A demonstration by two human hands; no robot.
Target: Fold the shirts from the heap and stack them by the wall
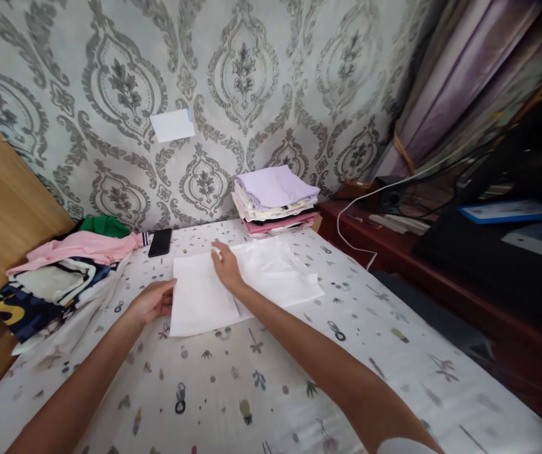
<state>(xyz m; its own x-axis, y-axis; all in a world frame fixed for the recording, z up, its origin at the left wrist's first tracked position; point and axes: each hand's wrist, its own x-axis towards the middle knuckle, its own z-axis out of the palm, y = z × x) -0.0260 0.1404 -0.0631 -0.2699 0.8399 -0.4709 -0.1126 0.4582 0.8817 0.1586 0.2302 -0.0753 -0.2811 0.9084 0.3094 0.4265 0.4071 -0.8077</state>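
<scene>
Printed sheet (224, 410) under white cloth (268, 277)

Bed (370, 403) is covered by a white sheet (214, 403), scattered small plant-like prints, some wrinkles at left. Directly on it: white cloth (200, 299) mid-bed, left part flat and doubled over, right part spread and creased. Black phone (160, 243) lies flat beyond its left corner, not touching. Folded clothes stack (278, 189) sits at the far edge by the wall, lilac piece on top. Loose clothes pile (70, 249) at left: pink, green, navy, white, unfolded.
</scene>
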